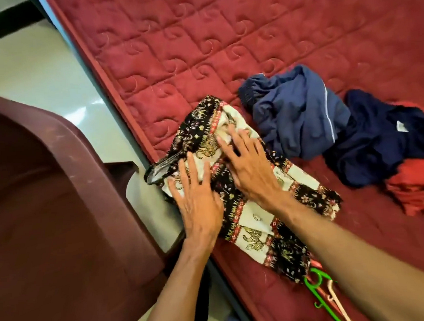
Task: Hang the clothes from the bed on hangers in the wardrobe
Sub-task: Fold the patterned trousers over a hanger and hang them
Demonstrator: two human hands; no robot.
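Evidently soft, light, floppy: patterned garment (249,215) pressed flat under left hand (198,201) and right hand (250,168), fingers straight, gripping nothing; probably best pinched at eleven o'clock end.

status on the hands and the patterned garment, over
Left grip and right grip pressing flat on the patterned garment. Garment at the mattress edge, not yet on a hanger. Green hanger beside its near end; nothing blocking.
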